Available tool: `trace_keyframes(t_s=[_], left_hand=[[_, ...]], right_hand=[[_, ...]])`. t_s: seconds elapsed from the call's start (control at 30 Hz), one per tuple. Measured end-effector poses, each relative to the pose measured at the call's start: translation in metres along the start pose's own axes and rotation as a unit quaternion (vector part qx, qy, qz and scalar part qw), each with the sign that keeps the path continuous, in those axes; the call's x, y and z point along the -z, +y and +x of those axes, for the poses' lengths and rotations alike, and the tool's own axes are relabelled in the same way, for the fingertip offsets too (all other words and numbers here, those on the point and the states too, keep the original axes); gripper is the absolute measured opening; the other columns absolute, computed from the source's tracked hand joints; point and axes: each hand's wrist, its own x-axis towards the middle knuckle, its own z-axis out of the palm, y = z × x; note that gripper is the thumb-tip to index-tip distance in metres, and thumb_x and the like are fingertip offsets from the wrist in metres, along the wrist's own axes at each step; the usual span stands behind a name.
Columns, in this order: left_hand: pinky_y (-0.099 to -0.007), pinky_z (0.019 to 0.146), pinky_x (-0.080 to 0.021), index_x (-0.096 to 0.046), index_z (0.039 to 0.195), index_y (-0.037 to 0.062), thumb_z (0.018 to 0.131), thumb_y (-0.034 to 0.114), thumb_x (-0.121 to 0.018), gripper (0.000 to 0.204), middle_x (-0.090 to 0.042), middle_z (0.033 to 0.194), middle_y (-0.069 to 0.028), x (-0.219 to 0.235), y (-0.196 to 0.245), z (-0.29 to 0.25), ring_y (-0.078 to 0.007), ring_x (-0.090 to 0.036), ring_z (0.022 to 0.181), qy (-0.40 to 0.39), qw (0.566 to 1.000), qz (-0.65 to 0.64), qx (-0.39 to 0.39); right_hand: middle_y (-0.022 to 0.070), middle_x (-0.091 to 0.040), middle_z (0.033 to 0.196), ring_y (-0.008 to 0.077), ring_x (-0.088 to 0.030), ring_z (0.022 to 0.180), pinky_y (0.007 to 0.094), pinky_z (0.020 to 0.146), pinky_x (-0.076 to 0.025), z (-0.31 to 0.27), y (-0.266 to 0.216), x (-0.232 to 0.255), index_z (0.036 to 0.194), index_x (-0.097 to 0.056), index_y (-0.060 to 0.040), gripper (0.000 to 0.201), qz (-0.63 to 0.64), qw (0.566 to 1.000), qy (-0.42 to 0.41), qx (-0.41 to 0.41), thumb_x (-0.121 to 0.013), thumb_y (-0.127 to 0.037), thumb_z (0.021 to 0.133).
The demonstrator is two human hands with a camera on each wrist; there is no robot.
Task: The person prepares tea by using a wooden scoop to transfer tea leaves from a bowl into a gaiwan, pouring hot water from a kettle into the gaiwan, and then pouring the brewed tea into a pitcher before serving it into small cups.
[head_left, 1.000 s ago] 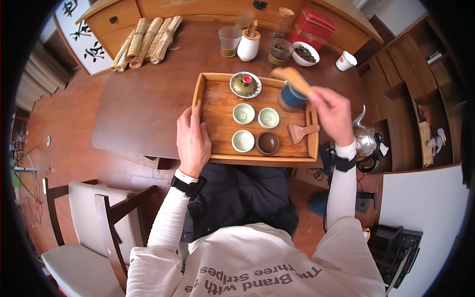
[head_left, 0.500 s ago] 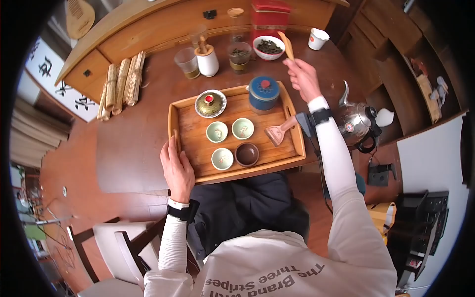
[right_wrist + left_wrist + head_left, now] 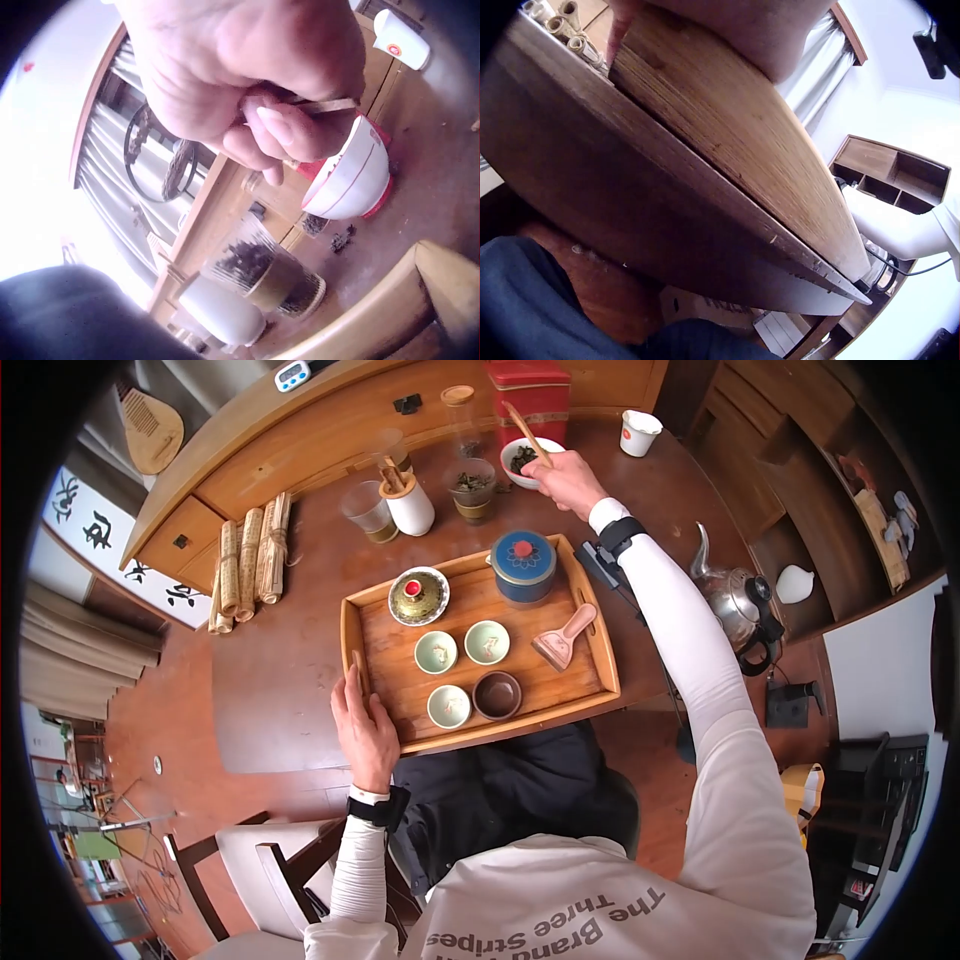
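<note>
In the head view my right hand (image 3: 568, 484) pinches a slim wooden tea scoop (image 3: 526, 432) right at the white bowl (image 3: 541, 444) of dark tea leaves. The right wrist view has the same bowl (image 3: 351, 180) just past my curled fingers. My left hand (image 3: 366, 742) rests at the left front corner of the wooden tray (image 3: 385, 705), fingers fairly straight along its side wall. On the tray stand a lidded gaiwan (image 3: 418, 597), a blue lidded pot (image 3: 523, 565), pale green cups (image 3: 486, 643), a brown cup (image 3: 497, 696) and a small brush (image 3: 566, 638).
Behind the tray are a glass of tea leaves (image 3: 470, 488), a white tool holder (image 3: 408, 510), and a red tin (image 3: 530, 400). Rolled bamboo scrolls (image 3: 250, 560) lie left, a white paper cup (image 3: 640, 433) stands far right. A metal kettle (image 3: 735, 605) is right of the tray.
My right hand has carried the wooden scoop from above the tray's right side out to the tea-leaf bowl. My left hand stays at the tray's left side; the head view has shifted.
</note>
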Motion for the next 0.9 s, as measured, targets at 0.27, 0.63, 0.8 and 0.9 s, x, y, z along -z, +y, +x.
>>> trace_keyframes(t_s=[0.27,0.63,0.8,0.9], left_hand=[[-0.0491,0.104,-0.046,-0.047,0.146,0.0008,0.095,0.001,-0.055,0.052,-0.053,0.135,-0.0252,-0.001,-0.002,-0.002,-0.0448,-0.053,0.122,0.017,1.0,-0.023,0.013],[-0.0492,0.097,-0.05,-0.047,0.146,0.0016,0.095,0.001,-0.055,0.051,-0.052,0.134,-0.0258,0.004,0.003,-0.001,-0.0455,-0.056,0.117,0.019,0.998,-0.045,0.031],[-0.049,0.096,-0.05,-0.048,0.144,-0.0004,0.093,0.0,-0.055,0.051,-0.053,0.133,-0.0264,0.005,0.004,0.0,-0.0453,-0.056,0.117,0.024,0.997,-0.065,0.035],[-0.0489,0.096,-0.051,-0.048,0.143,-0.0014,0.092,-0.001,-0.056,0.052,-0.053,0.132,-0.0268,0.005,0.004,0.0,-0.0452,-0.056,0.117,0.028,0.997,-0.068,0.035]], right_hand=[[0.0146,-0.069,0.11,0.0145,-0.061,0.057,0.0321,0.05,-0.059,0.021,0.023,-0.023,0.133,-0.057,0.0079,0.039,0.004,0.999,-0.043,-0.007,-0.055,-0.019,0.104],[0.0088,-0.072,0.085,0.0041,-0.049,0.046,0.0222,0.036,-0.023,0.037,-0.017,-0.022,0.111,-0.063,-0.0016,0.027,-0.068,0.996,-0.064,0.007,-0.058,-0.027,0.103],[0.0147,-0.073,0.074,0.0073,-0.042,0.038,0.0271,0.034,-0.026,0.041,-0.048,-0.033,0.099,-0.065,0.001,0.019,-0.184,0.978,-0.097,-0.013,-0.062,-0.017,0.094],[0.018,-0.074,0.076,0.0077,-0.041,0.037,0.0274,0.034,-0.027,0.051,-0.047,-0.039,0.09,-0.066,0.0041,0.017,-0.162,0.982,-0.098,-0.015,-0.062,-0.013,0.09]])
